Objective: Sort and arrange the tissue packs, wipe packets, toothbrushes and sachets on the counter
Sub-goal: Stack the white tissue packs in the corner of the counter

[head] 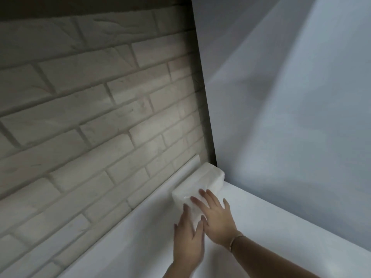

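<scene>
A white tissue pack lies on the white counter, pushed into the far corner where the brick wall on the left meets the plain wall on the right. Its far end sits just beside the plain wall, and its long left side runs along a low white ledge at the foot of the bricks.

Both hands are on the near end of the pack. The right hand lies flat on top, its fingers straight and spread a little, not curled round anything. The left hand is just left of it, fingers straight and close together, with the fingertips against the pack's near left side; the blur hides whether the thumb touches. The two hands touch or nearly touch at the thumbs. A thin bracelet circles the right wrist.
</scene>
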